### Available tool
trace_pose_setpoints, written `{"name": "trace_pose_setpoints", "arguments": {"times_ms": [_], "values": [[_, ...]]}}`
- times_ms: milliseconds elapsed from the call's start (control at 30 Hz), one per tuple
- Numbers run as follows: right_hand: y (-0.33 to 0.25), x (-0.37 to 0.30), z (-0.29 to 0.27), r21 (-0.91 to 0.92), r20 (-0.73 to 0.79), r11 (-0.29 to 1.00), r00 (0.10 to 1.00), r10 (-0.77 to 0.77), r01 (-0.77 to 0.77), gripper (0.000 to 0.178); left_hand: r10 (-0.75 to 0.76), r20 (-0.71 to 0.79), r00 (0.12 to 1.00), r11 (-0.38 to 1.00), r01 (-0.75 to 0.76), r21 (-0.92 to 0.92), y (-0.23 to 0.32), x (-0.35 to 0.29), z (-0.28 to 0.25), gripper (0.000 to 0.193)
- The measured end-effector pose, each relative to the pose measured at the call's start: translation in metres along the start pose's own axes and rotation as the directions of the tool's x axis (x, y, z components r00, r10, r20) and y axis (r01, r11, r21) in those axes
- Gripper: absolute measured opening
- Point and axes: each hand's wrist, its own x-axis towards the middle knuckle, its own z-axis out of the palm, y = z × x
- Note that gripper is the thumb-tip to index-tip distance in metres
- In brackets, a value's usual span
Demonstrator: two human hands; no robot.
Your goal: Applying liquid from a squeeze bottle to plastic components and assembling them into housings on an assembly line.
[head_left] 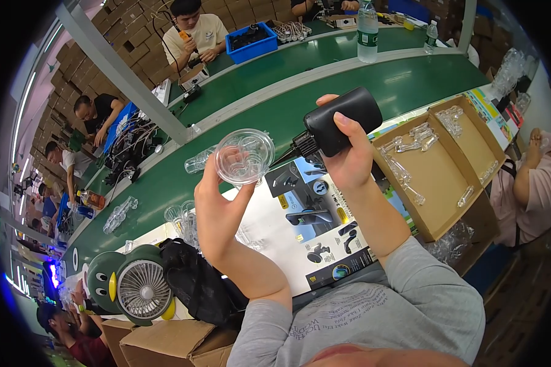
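My left hand (213, 214) grips a clear plastic cup-shaped part (246, 147) by its side, with the round rim facing up toward me. In my right hand (353, 160) is a black squeeze bottle (349, 119), tipped over so its ribbed cap and thin dark nozzle (283, 156) point left. The nozzle's tip comes close to the clear part's right side; whether they touch I cannot tell. Below both hands lies a printed sheet (269, 257) with pictures of black gadgets. Another clear plastic piece (199, 161) shows behind my left hand.
A shallow cardboard tray (431, 235) with small clear parts stands at the right. More clear pieces (121, 214) lie on the green belt (312, 98). A penguin-shaped fan (144, 290) and black bag (196, 281) sit at the left. A water bottle (367, 37) stands beyond; several people work around.
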Motion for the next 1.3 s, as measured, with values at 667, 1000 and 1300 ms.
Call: {"name": "trace_pose_setpoints", "arguments": {"times_ms": [667,1000,1300], "values": [[-0.007,0.006,-0.006,0.007,-0.056,0.999,0.998,-0.041,0.042,0.034,0.136,0.000,0.991,0.991,-0.136,-0.007,-0.001,-0.002,-0.004,0.038],[-0.009,0.005,-0.008,0.019,-0.038,1.000,0.999,-0.013,0.013,0.034,0.070,-0.004,0.998,0.906,-0.066,-0.419,-0.014,0.000,-0.004,0.046],[-0.009,0.005,-0.009,0.017,-0.031,1.000,1.000,0.004,-0.003,0.034,0.122,0.034,0.992,0.916,-0.100,-0.390,-0.020,0.004,-0.005,0.044]]}}
